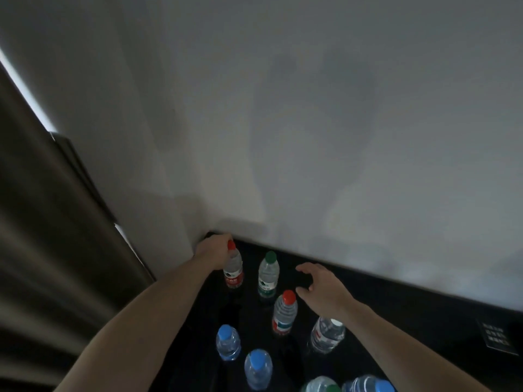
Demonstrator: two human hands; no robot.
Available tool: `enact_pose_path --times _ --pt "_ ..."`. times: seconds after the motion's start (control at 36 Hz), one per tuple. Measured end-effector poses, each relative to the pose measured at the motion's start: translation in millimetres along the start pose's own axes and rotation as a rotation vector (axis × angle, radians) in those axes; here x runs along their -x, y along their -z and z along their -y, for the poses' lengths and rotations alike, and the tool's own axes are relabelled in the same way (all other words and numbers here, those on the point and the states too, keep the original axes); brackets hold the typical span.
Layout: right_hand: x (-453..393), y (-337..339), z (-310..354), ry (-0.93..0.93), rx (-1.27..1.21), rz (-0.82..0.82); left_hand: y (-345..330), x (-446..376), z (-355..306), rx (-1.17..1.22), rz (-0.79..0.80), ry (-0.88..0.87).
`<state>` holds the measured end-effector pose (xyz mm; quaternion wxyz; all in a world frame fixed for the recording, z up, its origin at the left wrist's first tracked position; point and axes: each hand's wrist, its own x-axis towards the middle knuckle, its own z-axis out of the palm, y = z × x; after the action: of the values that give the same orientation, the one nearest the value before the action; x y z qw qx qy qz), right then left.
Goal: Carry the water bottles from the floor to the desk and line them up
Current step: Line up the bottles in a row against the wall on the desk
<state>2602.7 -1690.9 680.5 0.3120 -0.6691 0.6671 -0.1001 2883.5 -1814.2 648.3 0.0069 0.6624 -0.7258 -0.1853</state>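
Observation:
Several clear water bottles stand on a dark surface point(396, 306) against a white wall. My left hand point(213, 251) grips the neck of a red-capped, red-labelled bottle point(234, 271) in the far left corner. Beside it stands a green-capped bottle point(268, 274), and nearer me another red-capped bottle point(284, 312). My right hand point(322, 287) hovers open with spread fingers just right of that red cap, holding nothing. A white-capped bottle point(327, 333) stands under my right wrist. Two blue-capped bottles point(227, 342) point(258, 369) stand closer to me.
More bottles, one green-capped point(319, 386) and one blue-capped point(368, 384), are cut off at the bottom edge. A brown curtain point(42, 250) hangs at the left. A small dark switch panel point(495, 335) lies at the right of the surface.

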Motion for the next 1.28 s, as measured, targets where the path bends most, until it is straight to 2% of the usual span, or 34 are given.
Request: enact_pose_path --times 0.25,0.44,0.67,1.08,1.28 --pt "-59.2 -6.7 39.8 0.029 0.129 0.088 -0.2 -18.4 -0.6 -0.074 -0.028 0.008" --pt "-93.8 -25.6 56.6 -0.001 0.201 0.186 -10.7 -24.5 1.4 -0.007 -0.066 0.045" --pt "-106.4 -35.9 60.1 -0.058 0.263 0.084 -11.8 -32.6 3.5 0.032 -0.058 0.038" --pt "-112.6 -32.7 64.1 -0.127 0.213 0.141 31.4 -89.5 -2.6 0.059 -0.035 0.026" --pt "-113.5 -29.5 58.5 -0.104 0.212 0.135 40.3 -110.6 -12.4 0.056 -0.021 0.084"
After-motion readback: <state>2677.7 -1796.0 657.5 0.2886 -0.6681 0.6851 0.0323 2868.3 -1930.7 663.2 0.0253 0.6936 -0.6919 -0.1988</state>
